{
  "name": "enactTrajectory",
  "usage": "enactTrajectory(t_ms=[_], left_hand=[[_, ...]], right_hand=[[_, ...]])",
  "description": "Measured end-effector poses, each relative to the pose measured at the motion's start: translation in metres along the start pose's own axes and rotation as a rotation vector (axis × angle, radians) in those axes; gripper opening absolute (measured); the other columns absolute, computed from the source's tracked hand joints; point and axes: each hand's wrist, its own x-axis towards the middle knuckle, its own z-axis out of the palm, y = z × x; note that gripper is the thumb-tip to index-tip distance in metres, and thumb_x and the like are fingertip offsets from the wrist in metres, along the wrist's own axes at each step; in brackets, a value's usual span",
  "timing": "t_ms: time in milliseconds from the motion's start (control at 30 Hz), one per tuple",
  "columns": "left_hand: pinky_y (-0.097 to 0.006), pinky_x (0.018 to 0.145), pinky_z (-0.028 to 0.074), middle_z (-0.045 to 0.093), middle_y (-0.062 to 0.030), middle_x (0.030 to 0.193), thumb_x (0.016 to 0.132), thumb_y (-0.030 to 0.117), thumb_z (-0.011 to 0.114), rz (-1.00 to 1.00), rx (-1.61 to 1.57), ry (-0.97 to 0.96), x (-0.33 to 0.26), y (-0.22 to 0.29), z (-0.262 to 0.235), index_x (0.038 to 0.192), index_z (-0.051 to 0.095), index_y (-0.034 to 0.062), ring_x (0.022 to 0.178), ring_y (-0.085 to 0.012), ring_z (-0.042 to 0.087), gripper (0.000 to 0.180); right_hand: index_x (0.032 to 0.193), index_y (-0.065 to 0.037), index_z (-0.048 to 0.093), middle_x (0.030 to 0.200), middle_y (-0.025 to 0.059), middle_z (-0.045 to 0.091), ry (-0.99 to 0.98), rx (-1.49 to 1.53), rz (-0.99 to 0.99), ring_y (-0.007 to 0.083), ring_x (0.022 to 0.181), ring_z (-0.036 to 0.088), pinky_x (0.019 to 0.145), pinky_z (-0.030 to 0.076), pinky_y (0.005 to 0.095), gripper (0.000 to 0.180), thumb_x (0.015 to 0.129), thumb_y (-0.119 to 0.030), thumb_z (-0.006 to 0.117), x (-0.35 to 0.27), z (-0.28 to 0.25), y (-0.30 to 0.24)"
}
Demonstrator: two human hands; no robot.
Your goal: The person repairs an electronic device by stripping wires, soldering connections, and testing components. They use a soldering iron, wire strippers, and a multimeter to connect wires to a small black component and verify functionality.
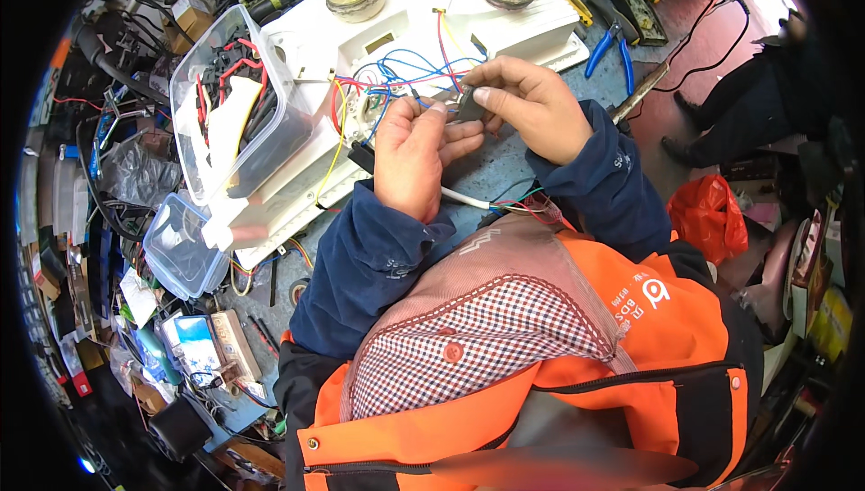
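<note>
White lettering and a round white emblem are printed on the orange jacket (pixel 685 329); smaller white lettering marks both navy cuffs (pixel 399 266). The small dark grey component (pixel 469 105) is flat and roughly rectangular. It is located between the two hands, above the near edge of the white plastic housing (pixel 414 0), beside loose blue wires (pixel 396 60) and red wires. The right hand (pixel 536 111) pinches the component between thumb and forefinger, its other fingers curled. The left hand (pixel 410 153) is partly closed: thumb near the forefinger, lower fingers extended toward the component. Whether it grips a wire cannot be determined. A clear plastic box (pixel 241 176) containing red and black parts stands left of the hands; blue-handled pliers (pixel 613 54) lie to the right, beyond the housing.
</note>
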Motion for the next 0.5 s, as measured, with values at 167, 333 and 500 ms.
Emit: enactTrajectory(t_ms=[167,333,500], left_hand=[[-0.041,0.083,0.069,0.069,-0.0155,0.108,0.113,0.01,0.055,0.004,-0.015,-0.011,0.0003,-0.0004,0.002,0.111,0.053,0.0009,0.095,-0.0311,0.08,0.01],[-0.039,0.081,0.07,0.07,-0.0157,0.106,0.112,0.009,0.055,0.047,-0.039,0.006,0.0001,-0.0043,0.0032,0.113,0.054,0.0002,0.094,-0.0323,0.081,0.009],[-0.039,0.082,0.07,0.072,-0.017,0.106,0.112,0.008,0.054,0.057,-0.053,0.012,-0.0003,-0.0023,0.0067,0.115,0.057,-0.0008,0.094,-0.031,0.081,0.009]], right_hand=[[0.129,-0.001,0.075,0.094,0.0004,0.073,0.039,-0.04,-0.043,0.0066,0.073,0.064,0.065,0.053,0.0238,0.027,0.108,-0.014,0.066,0.0036,0.0026,0.0058],[0.128,0.0,0.074,0.098,0.0016,0.072,0.068,0.055,-0.013,0.0085,0.078,0.065,0.069,0.054,0.0243,0.025,0.107,-0.011,0.066,0.0011,0.0089,0.0022],[0.13,0.002,0.071,0.097,0.004,0.075,0.084,0.073,-0.05,0.0075,0.077,0.067,0.069,0.056,0.0236,0.026,0.106,-0.008,0.069,-0.0005,0.0088,0.0109]])
